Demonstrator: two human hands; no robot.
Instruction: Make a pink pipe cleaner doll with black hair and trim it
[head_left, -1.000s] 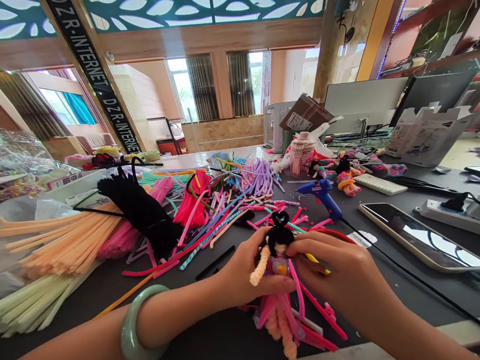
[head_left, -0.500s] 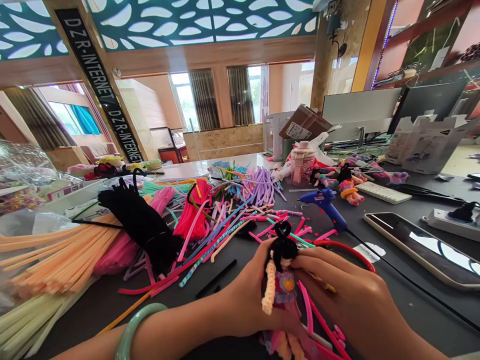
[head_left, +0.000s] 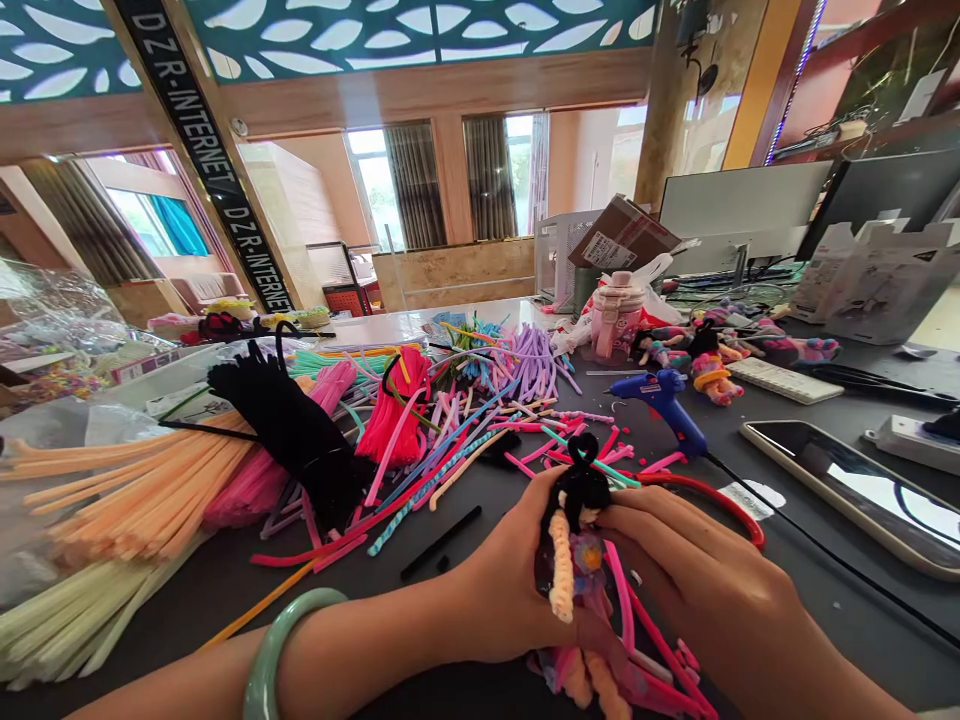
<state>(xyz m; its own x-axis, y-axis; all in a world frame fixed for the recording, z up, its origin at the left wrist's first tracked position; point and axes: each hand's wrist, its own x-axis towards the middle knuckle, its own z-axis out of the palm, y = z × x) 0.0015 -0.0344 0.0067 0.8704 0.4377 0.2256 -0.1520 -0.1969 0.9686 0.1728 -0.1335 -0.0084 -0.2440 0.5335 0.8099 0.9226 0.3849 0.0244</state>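
A small pipe-cleaner doll (head_left: 586,560) stands upright between my hands, with black hair tied in a loop on top, a pale arm hanging down and a pinkish-purple dress with a yellow-orange dot. My left hand (head_left: 510,570), with a green bangle (head_left: 289,640) at the wrist, is wrapped round its back and body. On the other side, the bent fingers of my right hand (head_left: 705,560) press against the doll near its head and shoulder. Those fingertips are partly hidden behind the doll. Pink pipe-cleaner pieces (head_left: 621,595) lie under and between my hands.
Pipe-cleaner bundles in black (head_left: 292,430), peach (head_left: 165,490) and red (head_left: 401,410) lie left and centre. A blue glue gun (head_left: 664,405) with a cord lies beyond my right hand. Rightward are a phone (head_left: 855,490) and a power strip (head_left: 915,445). A pink bottle (head_left: 616,315) stands behind.
The view has shifted, so the table things sit slightly further right. The doll stays in my left hand. A yellowish bit seen by my right fingers before no longer shows.
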